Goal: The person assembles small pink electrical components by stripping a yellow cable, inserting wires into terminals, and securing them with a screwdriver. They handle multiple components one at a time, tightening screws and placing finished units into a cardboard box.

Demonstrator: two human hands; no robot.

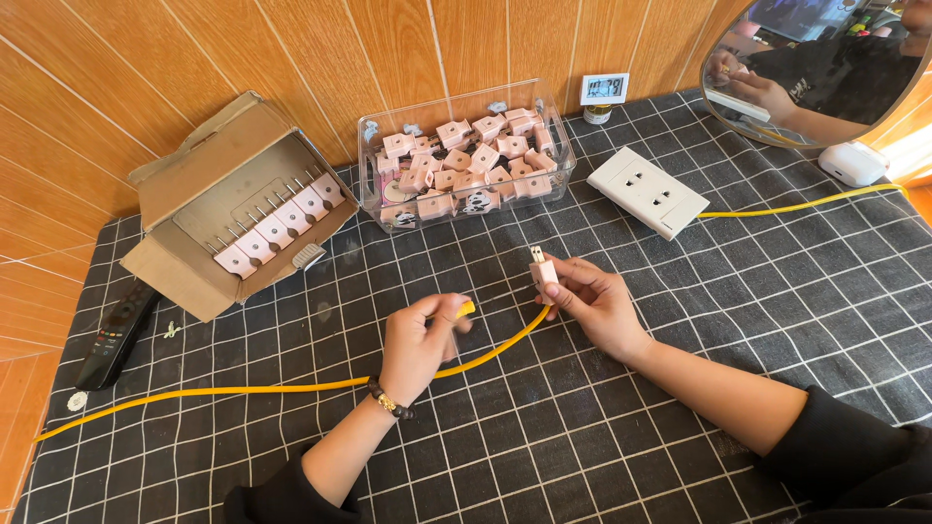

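Nearest, two dark sleeves lead to the hands over a tabletop (680, 437) covered in black grid cloth. The left hand (417, 344) is clenched around a yellow cable (243, 390) that trails away to the left edge. The right hand (597, 301) pinches a pale pink plug (542, 271), prongs pointing up, at the cable's end. Farther left lie a black remote (116, 335) and an open cardboard box (228, 199) of pink plugs. Beyond the hands stands a clear plastic bin (466, 155) of plugs, with a white socket block (648, 190) to its right. A round mirror (825, 68) leans at the far right.
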